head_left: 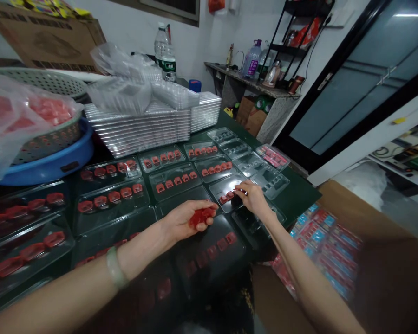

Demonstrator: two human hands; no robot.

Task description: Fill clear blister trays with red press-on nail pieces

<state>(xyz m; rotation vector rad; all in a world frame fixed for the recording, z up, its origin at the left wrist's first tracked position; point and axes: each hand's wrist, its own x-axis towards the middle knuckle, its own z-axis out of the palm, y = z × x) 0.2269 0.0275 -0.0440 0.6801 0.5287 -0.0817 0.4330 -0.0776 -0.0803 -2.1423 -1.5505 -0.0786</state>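
Observation:
My left hand (181,221) is cupped palm up around a small heap of red plastic pieces (201,216). Ahead and to the right, my right hand (253,198) pinches at a clear plastic tray (216,189), its fingertips by the end of a short row of red pieces (226,197). A red piece appears to be between those fingertips, partly hidden. Around both hands lie more clear trays, many with a row of red pieces, such as the filled tray (174,172) behind my left hand. Unfilled trays (251,163) lie beyond my right hand.
Stacked clear trays (142,130) stand at the table's back. A blue basin (55,160) with a basket and a bag of red pieces (52,111) sits left. Right of the table edge, a cardboard box (379,246) holds packaged items. One tray (273,157) has pink-red contents.

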